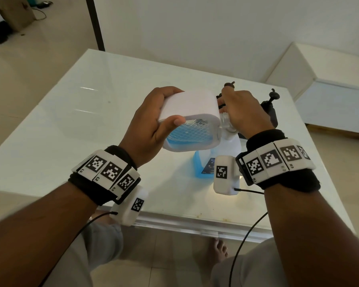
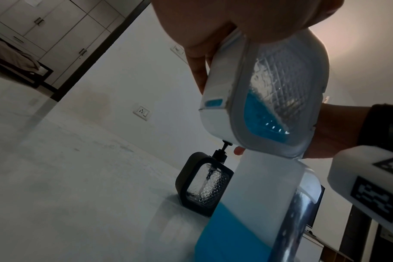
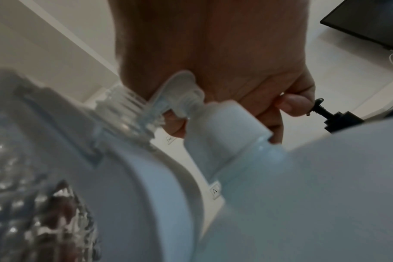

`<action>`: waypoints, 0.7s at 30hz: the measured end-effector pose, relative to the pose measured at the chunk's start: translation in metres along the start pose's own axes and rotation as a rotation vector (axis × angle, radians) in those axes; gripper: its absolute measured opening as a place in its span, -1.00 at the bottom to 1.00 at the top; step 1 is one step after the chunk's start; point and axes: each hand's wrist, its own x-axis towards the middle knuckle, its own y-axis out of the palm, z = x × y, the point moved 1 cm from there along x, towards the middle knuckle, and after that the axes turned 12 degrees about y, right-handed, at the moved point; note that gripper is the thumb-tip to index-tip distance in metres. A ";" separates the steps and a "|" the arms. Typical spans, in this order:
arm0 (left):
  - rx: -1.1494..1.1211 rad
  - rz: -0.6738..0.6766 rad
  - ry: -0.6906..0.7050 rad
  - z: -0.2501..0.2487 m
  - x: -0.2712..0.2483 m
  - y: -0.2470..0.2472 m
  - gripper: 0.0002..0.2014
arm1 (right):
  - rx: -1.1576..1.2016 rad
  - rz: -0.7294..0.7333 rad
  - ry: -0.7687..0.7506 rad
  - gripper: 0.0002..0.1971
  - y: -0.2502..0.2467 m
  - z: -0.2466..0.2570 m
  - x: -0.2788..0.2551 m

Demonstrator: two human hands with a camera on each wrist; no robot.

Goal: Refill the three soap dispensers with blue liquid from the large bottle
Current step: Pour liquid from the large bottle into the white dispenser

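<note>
Head view: left hand (image 1: 151, 123) grips white soap dispenser (image 1: 192, 119), tilted on its side above the table (image 1: 71, 125), thumb across the near edge, fingers wrapped over the far top; blue liquid pooled in its low end. Right hand (image 1: 244, 112) is curled at the dispenser's clear threaded neck (image 3: 126, 108), fingers pinching a clear pump piece (image 3: 175, 92) there. Large bottle (image 2: 254, 212) stands upright directly below, part full of blue liquid, white cap (image 3: 224, 127) on. Farther back, black dispenser (image 2: 204, 184) stands on the table; another dark pump (image 1: 229, 84) shows behind the right hand.
</note>
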 end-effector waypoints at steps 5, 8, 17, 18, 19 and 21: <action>-0.021 -0.006 0.000 0.000 -0.001 -0.001 -0.33 | -0.015 0.014 0.017 -0.55 0.000 -0.001 -0.005; -0.019 -0.003 0.003 0.000 -0.001 -0.001 -0.32 | 0.039 -0.029 0.003 -0.56 -0.002 0.001 -0.005; -0.011 0.008 -0.001 0.002 0.000 -0.001 -0.30 | 0.114 -0.039 -0.016 -0.56 -0.003 0.003 -0.002; -0.010 0.010 -0.002 0.002 -0.001 -0.001 -0.29 | 0.106 -0.033 -0.017 -0.56 -0.002 0.003 -0.002; -0.010 0.010 -0.002 0.002 -0.001 -0.001 -0.29 | 0.099 -0.027 -0.015 -0.57 -0.002 0.002 -0.002; -0.009 0.007 0.000 0.002 -0.001 -0.001 -0.28 | 0.084 -0.013 -0.012 -0.57 -0.001 0.001 -0.001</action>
